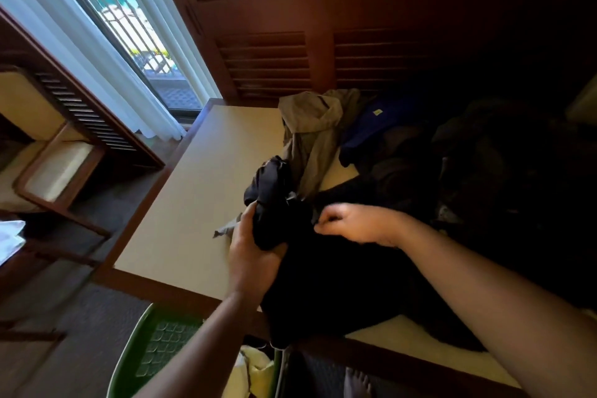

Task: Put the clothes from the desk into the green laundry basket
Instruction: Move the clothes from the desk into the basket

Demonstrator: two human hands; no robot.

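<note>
With left hand [252,257] gripping the black garment [271,191] and right hand [355,223] pinching it, gather loose fabric before lowering into the green laundry basket [128,350].

Bare forearms [468,271] — bare foot [355,381]

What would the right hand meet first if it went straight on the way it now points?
Likely the black garment gripped by the left hand; the right hand points left at it, though depth is unclear.
</note>
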